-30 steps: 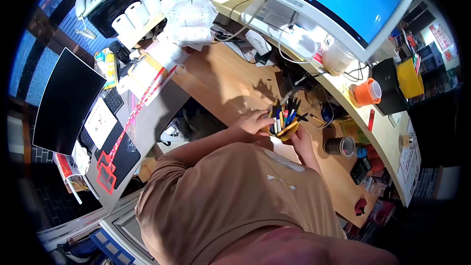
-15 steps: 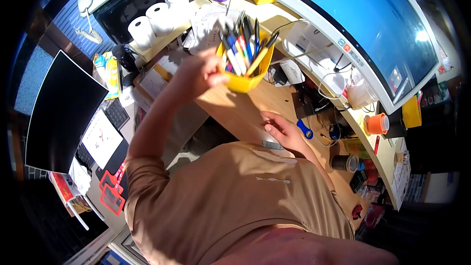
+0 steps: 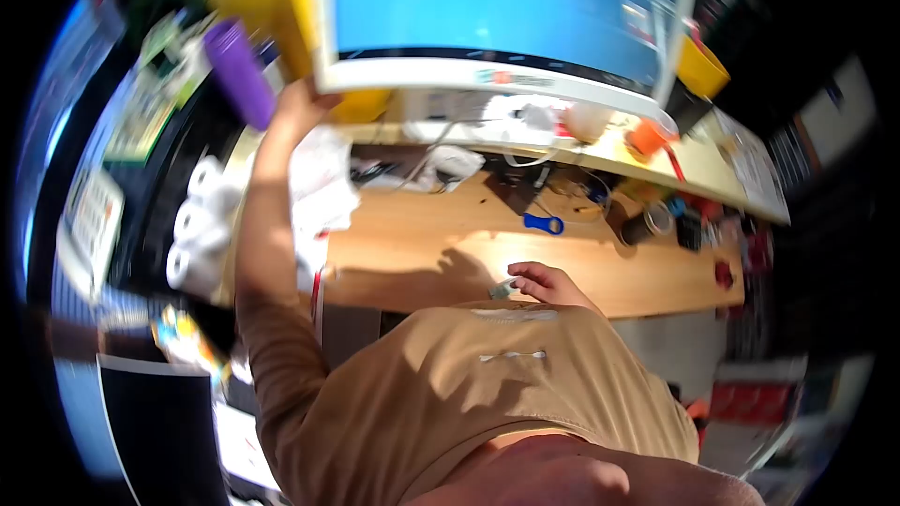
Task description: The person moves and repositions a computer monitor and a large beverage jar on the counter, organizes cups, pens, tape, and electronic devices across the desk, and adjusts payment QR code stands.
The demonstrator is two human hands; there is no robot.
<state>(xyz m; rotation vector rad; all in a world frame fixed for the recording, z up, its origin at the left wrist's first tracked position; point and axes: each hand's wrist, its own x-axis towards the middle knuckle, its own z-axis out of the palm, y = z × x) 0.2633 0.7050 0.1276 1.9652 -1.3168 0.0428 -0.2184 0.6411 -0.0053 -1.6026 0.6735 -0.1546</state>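
Observation:
My left hand (image 3: 302,111), smeared by motion, reaches to the raised shelf at the lower left corner of the monitor (image 3: 506,77). Its fingers touch or pass close to that corner; I cannot tell which, or whether they hold anything. A purple cup (image 3: 239,73) stands just left of this hand. Beside the fingers, under the monitor, shows a yellow surface (image 3: 364,106); whether it is the pen holder is unclear, as no pens show. My right hand (image 3: 548,283) lies at the desk's near edge, fingers apart, next to a small pale green-grey item (image 3: 503,289).
White paper rolls (image 3: 199,222) stand on the left near a telephone (image 3: 92,230). Loose papers (image 3: 321,183) lie by my left forearm. On the wooden desk (image 3: 422,248) are a blue-handled object (image 3: 543,224) and a dark jar (image 3: 647,223). An orange cup (image 3: 652,136) stands on the shelf.
My left hand has moved from above the desk, where it was at the yellow pen holder, up to the shelf by the monitor. The view has turned right. My right hand stays near the desk edge.

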